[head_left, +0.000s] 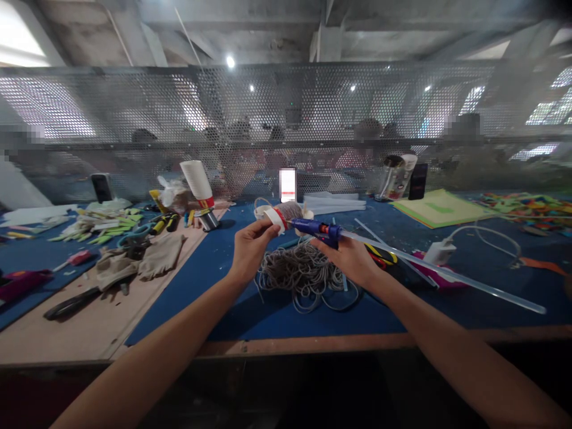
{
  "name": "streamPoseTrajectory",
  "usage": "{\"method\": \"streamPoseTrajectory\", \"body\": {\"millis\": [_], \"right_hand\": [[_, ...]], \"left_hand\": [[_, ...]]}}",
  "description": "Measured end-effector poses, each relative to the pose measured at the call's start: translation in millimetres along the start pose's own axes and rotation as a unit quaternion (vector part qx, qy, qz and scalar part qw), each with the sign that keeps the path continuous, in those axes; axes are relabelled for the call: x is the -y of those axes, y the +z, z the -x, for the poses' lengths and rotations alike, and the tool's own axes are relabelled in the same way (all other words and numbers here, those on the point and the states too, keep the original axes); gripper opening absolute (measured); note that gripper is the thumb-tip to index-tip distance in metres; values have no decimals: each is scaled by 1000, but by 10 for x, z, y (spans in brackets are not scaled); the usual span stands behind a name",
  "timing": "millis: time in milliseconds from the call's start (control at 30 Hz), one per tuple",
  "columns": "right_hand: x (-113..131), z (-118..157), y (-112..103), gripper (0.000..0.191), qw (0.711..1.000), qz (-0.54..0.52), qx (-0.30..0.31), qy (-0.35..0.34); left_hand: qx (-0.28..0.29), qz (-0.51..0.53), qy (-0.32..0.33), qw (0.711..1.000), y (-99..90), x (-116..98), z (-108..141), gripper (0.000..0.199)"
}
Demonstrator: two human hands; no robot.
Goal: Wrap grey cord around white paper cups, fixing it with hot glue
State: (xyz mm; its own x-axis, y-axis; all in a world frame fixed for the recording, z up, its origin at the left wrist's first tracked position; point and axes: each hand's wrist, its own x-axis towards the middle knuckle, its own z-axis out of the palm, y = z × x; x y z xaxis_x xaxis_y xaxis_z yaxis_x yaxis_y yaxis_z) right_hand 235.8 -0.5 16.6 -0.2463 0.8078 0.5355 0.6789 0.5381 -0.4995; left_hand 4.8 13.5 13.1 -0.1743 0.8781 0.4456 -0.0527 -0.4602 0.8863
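My right hand [353, 259] is wrapped round a blue glue gun [315, 227], its nozzle pointing left. A long clear glue stick [473, 283] runs out of its back end to the right. Between the fingers of my left hand [251, 247] is a paper cup [276, 220] lying on its side, white and red at the rim, with grey cord wound round its body. The nozzle meets the cord-wrapped part or comes very close; I cannot tell which. Below both hands lies a loose heap of grey cord [304, 271] on the blue mat.
Stacked paper cups [196, 182] lean at the back left. Work gloves [161, 256] and black-handled scissors [74, 302] lie on the left boards. A white power adapter [440, 251] and yellow-green sheets [440, 208] are to the right. A perforated metal screen [250, 113] stands behind the table.
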Motion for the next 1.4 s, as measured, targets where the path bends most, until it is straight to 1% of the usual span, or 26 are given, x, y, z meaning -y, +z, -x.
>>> {"method": "streamPoseTrajectory", "body": {"millis": [300,500,633,867,967,1100,1200,1267,1333,1400], "right_hand": [[-8,-4,1,43,1000,16,0,0],[-21,-8,3,45,999,31,-2,-10],[9,-8,-14,44,1000,-14,14,5],[64,-57,-99,40,987,-130,48,86],[7,-101,-139,42,982,-156,32,103],[-131,-175,-211,45,982,-142,-4,121],[-251,-231,-249,44,984,-129,-10,119],[-324,-263,-255,36,982,-135,-9,128],[-385,-292,-254,25,976,-160,-8,150],[-443,-317,-258,18,968,-184,-5,170]], "left_hand": [[2,21,-13,1000,-5,2,1,27],[3,38,-23,999,-12,34,-8,27],[2,74,-42,996,-15,61,-30,27],[16,124,-89,988,-6,31,-26,27],[16,127,-100,987,7,-1,-13,27],[23,133,-103,985,15,-5,-9,26],[24,134,-108,985,20,6,-9,25],[25,130,-113,985,25,7,-6,26],[26,127,-117,985,29,5,-1,26],[27,129,-118,984,28,8,0,27]]}}
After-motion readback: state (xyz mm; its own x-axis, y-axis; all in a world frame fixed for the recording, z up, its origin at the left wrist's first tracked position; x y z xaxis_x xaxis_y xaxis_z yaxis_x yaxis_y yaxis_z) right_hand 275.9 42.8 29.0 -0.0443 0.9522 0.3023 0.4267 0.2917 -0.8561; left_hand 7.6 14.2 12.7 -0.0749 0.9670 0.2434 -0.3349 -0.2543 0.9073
